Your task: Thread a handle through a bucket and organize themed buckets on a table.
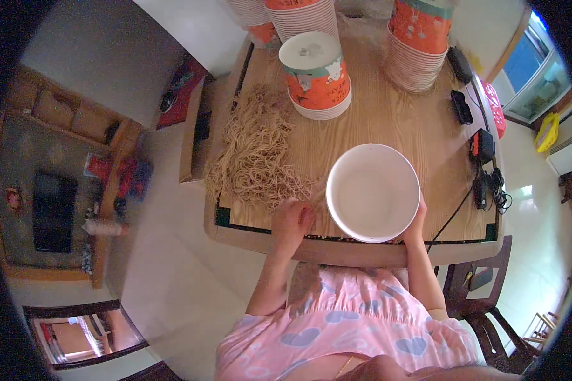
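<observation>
here wooden table [388, 120], pale tiled floor [171, 273], dark chair [483, 298].

1 bowl [373, 192], approx. 4 cup stacks [316, 76].

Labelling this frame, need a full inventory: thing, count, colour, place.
white paper bowl: 1, white, empty, near table edge, right of centre
noodle strands: 1 loose heap, tan, left part of the table
stacked paper bowls with lid: 1 stack, orange and white, middle far side
paper bowl stacks: about 3 more, orange and white, far edge; exact count unclear
black devices with cables: several, black, right edge of table
pink basket: 1, pink, far right edge
wooden table: 1, light wood
wooden chair: 1, dark, lower right
left hand: 1, at the near end of the noodle heap
right hand: 1, grip on the white bowl's right rim
</observation>
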Demonstrator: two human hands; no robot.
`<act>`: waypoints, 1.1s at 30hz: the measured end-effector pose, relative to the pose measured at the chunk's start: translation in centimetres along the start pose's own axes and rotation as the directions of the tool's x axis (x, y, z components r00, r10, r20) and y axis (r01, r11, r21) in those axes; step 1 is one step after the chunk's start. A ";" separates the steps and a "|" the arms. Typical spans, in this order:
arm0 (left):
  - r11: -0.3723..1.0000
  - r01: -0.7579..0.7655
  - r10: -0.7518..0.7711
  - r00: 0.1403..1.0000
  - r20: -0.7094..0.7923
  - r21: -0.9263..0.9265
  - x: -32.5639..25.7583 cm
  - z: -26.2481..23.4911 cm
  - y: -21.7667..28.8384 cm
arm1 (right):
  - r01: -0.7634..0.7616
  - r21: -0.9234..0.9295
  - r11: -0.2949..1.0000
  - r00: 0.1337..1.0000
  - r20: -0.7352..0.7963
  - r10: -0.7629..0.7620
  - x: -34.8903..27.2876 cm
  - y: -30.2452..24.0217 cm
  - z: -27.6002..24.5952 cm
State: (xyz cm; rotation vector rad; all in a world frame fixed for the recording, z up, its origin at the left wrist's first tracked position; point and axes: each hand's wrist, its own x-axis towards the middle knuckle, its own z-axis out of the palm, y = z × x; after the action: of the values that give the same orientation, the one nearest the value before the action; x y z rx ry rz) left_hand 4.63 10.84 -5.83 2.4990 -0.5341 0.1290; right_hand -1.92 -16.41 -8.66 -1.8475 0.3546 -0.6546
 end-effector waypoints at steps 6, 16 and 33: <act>0.981 -0.191 0.184 0.968 0.168 0.025 0.6 -1.0 0.1 | -0.009 0.006 1.000 1.000 -0.020 0.009 -0.3 1.4 0.1; 0.975 -0.213 0.198 0.964 0.178 0.065 0.7 0.4 0.1 | 0.011 -0.040 0.999 1.000 0.000 -0.011 0.0 0.9 0.0; 0.486 -0.761 0.141 0.554 -0.821 -0.430 9.4 -26.3 10.4 | 0.033 -0.055 0.998 0.999 0.000 -0.033 0.0 -0.2 0.2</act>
State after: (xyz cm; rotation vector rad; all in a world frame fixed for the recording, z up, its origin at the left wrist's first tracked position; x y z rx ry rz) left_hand 9.73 14.36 23.36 1.1974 -0.7648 0.8702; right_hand -1.80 -16.16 -8.57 -1.9087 0.3464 -0.6745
